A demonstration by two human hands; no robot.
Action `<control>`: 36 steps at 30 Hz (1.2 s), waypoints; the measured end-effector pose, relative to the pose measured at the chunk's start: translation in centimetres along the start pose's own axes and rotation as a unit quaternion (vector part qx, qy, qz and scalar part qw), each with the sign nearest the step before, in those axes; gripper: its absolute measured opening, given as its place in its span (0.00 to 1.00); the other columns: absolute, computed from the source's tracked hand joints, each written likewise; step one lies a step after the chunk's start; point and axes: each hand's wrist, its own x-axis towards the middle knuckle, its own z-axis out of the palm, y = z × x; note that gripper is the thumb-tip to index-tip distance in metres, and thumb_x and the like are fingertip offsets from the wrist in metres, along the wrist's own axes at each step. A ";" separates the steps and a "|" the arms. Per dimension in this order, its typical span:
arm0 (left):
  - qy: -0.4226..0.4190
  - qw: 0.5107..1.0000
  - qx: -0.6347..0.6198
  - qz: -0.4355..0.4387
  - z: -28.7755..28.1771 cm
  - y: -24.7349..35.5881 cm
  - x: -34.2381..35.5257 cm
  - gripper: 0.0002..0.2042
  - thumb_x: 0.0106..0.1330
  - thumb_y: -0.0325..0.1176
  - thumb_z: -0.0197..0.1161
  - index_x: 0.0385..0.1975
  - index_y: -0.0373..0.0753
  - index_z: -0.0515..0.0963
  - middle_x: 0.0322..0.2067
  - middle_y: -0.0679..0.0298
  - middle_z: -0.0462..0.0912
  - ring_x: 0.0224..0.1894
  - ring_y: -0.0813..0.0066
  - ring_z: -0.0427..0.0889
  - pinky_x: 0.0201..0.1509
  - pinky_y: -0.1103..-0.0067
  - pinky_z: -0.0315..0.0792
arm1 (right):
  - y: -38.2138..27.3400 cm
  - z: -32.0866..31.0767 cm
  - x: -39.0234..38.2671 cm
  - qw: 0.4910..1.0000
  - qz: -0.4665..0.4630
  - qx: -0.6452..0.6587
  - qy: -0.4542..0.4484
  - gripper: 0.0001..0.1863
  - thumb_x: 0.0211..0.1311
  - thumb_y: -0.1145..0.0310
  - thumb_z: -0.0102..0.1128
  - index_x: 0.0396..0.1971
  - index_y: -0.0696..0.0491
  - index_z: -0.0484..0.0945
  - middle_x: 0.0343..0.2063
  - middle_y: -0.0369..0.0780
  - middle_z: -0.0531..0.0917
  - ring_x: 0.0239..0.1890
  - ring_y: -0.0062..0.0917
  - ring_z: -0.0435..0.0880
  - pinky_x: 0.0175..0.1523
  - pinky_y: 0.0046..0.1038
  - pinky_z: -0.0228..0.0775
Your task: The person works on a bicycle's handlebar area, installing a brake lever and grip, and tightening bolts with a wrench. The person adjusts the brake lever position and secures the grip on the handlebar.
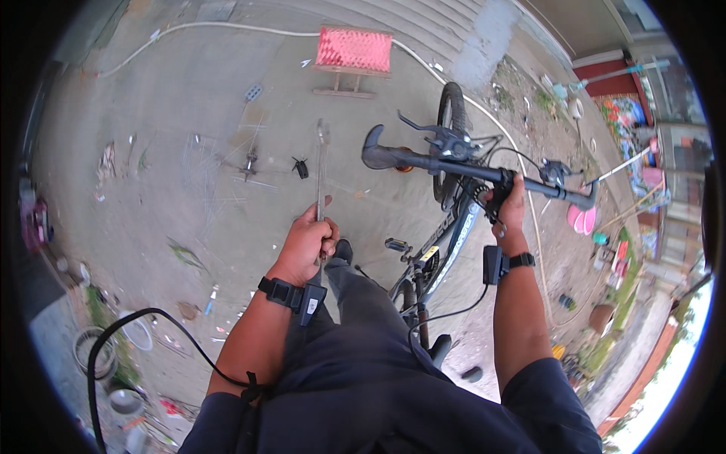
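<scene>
My left hand (308, 244) is closed round a long metal tool (321, 170), like a wrench, which stands pointing away from me with a jaw-like far end. My right hand (508, 198) grips the middle of the handlebar (442, 165) of a dark bicycle (454, 238), at the stem. The bar has curved end grips, brake levers and cables. The front wheel (452, 106) points away from me, and a pedal (397, 244) sits beside my shoe (342, 251).
A pink padded stool (354, 49) stands ahead on concrete. A pale hose (484, 110) crosses behind the bicycle. Small metal parts (251, 163) and a black piece (300, 168) lie ahead-left, buckets (94, 348) at lower left, pink items (581, 218) and clutter at the right.
</scene>
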 end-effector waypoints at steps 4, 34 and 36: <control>-0.026 1.000 0.000 0.004 -0.7 -0.9 0.7 0.34 0.64 0.21 0.51 0.75 0.39 0.57 0.32 0.62 0.78 0.22 0.83 0.69 0.27 0.82 0.65 | -1.0 -1.0 -0.6 0.995 0.079 0.065 0.005 0.33 0.71 0.32 0.45 0.36 0.50 0.79 0.20 0.36 0.79 0.21 0.25 0.78 0.29 0.26 0.72; -0.212 0.939 -0.271 0.028 3.8 0.0 13.8 0.31 0.69 0.25 0.63 0.70 0.36 0.59 0.38 0.69 0.73 0.30 0.83 0.70 0.39 0.76 0.70 | -4.3 -0.7 -2.0 0.995 0.061 0.060 -0.041 0.36 0.71 0.29 0.39 0.36 0.50 0.78 0.18 0.37 0.74 0.25 0.30 0.73 0.40 0.34 0.70; -0.218 0.924 -0.313 0.001 4.1 -0.1 13.7 0.30 0.70 0.25 0.62 0.70 0.38 0.59 0.38 0.70 0.72 0.30 0.82 0.69 0.40 0.76 0.70 | -4.4 -0.8 -2.1 0.996 0.062 0.056 -0.041 0.36 0.71 0.30 0.39 0.37 0.50 0.78 0.19 0.38 0.75 0.26 0.31 0.74 0.41 0.34 0.71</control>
